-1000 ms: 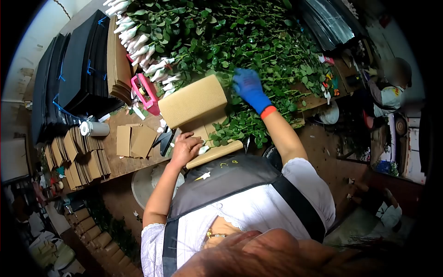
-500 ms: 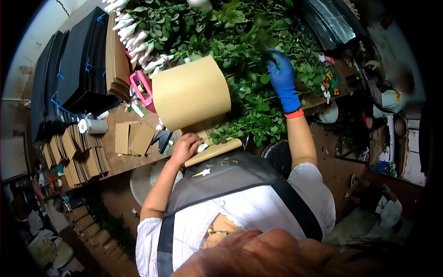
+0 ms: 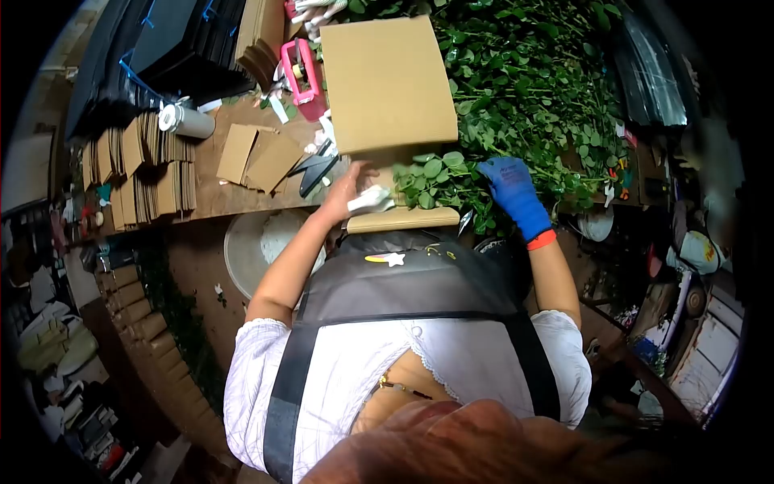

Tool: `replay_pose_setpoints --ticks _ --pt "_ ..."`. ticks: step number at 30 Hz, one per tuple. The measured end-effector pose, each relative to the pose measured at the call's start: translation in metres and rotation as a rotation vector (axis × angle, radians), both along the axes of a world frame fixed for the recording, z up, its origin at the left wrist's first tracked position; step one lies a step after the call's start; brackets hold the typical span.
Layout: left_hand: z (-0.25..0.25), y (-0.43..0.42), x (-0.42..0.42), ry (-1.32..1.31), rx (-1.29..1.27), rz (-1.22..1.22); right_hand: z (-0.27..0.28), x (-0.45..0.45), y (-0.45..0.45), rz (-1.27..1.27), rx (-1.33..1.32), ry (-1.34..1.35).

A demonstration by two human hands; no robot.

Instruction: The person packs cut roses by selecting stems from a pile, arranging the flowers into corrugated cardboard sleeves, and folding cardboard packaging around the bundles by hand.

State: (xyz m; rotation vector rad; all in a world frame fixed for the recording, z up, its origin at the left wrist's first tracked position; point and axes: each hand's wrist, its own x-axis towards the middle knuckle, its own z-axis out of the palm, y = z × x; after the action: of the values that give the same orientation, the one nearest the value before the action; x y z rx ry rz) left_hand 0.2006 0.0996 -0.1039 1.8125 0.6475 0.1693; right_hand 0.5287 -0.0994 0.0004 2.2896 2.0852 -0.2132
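Note:
My left hand [image 3: 351, 190] is at the left end of a cardboard wrap, fingers curved and apart, beside a white-netted flower head [image 3: 371, 199]. My right hand [image 3: 511, 192], in a blue glove with a red cuff, has its fingers closed round leafy stems [image 3: 435, 179] right of the wrap. The stems lie between the rolled near edge of the wrap [image 3: 403, 219] and a raised tan cardboard sheet [image 3: 391, 85]. Whatever lies under the gloved palm is hidden.
A pile of leafy stems [image 3: 532, 89] covers the back right. To the left are a pink tape dispenser [image 3: 302, 81], a black tool [image 3: 318, 171], cardboard pieces [image 3: 258, 157], a white canister [image 3: 187, 121] and cardboard stacks [image 3: 149, 165]. A round tub [image 3: 270, 242] stands below the table edge.
The gloved right hand has come down from the stem pile to beside the wrap. The raised cardboard now looks flatter. The whole view has shifted; my left hand remains near the flower head.

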Motion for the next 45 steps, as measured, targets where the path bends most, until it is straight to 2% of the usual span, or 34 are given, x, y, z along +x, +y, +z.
replay_pose_setpoints --ticks 2,3,5,8,11,15,16,19,20,23,26,29,33,34,36,38,40,41,44,45 --pt "0.0 -0.001 -0.002 -0.116 0.017 0.01 -0.028 0.003 -0.006 -0.043 -0.058 -0.049" --pt "0.009 -0.003 -0.001 -0.067 -0.01 0.05 -0.027 0.0 -0.006 -0.062 -0.088 -0.05" --pt "-0.003 -0.007 -0.001 -0.086 0.198 0.099 -0.025 -0.004 -0.004 -0.106 -0.143 -0.058" --pt "0.028 -0.01 0.004 -0.111 0.27 0.072 -0.03 -0.005 -0.006 -0.132 -0.2 -0.038" --pt "0.019 -0.005 0.003 -0.215 0.26 -0.025 -0.033 -0.004 -0.009 -0.179 -0.172 -0.025" --pt "0.043 -0.012 0.007 -0.122 0.171 0.053 -0.027 -0.005 -0.004 -0.201 -0.177 -0.01" --pt "0.038 -0.011 0.007 -0.144 0.22 0.038 -0.032 -0.005 -0.001 -0.183 -0.201 -0.023" --pt "0.029 -0.011 0.005 -0.147 0.235 0.001 -0.032 -0.002 -0.004 -0.15 -0.094 0.026" --pt "0.029 -0.011 0.005 -0.127 0.22 0.01 -0.029 0.001 -0.009 -0.191 0.083 0.177" --pt "0.027 -0.012 0.005 -0.132 0.178 0.017 -0.003 0.005 0.016 -0.43 0.515 0.253" --pt "0.023 -0.011 0.005 -0.109 0.127 0.009 -0.032 0.01 0.035 -0.424 0.507 -0.122" --pt "0.026 -0.012 0.005 -0.096 0.145 -0.004 -0.048 0.013 0.042 -0.533 -0.025 0.006" --pt "0.022 -0.013 0.006 -0.112 0.101 0.007 -0.022 0.029 0.015 -0.629 0.222 0.034" --pt "0.019 -0.012 0.005 -0.119 0.09 0.016 -0.019 0.048 0.004 -0.708 0.15 0.008" --pt "0.024 -0.012 0.005 -0.107 0.128 0.001 -0.014 0.092 -0.033 -0.786 0.316 -0.056" --pt "0.031 -0.011 0.007 -0.099 0.148 0.002 -0.011 0.122 -0.071 -0.748 0.694 -0.129" --pt "0.036 -0.013 0.007 -0.09 0.145 0.005 0.016 0.124 -0.078 -0.746 0.802 -0.065" --pt "0.035 -0.012 0.006 -0.098 0.225 -0.011 0.026 0.119 -0.081 -0.75 0.854 -0.032" --pt "0.03 -0.004 0.01 -0.122 0.412 -0.063 0.023 0.097 -0.081 -0.58 0.954 0.142" --pt "0.027 0.0 0.012 -0.126 0.442 -0.076 0.033 0.079 -0.073 -0.414 0.857 0.175"
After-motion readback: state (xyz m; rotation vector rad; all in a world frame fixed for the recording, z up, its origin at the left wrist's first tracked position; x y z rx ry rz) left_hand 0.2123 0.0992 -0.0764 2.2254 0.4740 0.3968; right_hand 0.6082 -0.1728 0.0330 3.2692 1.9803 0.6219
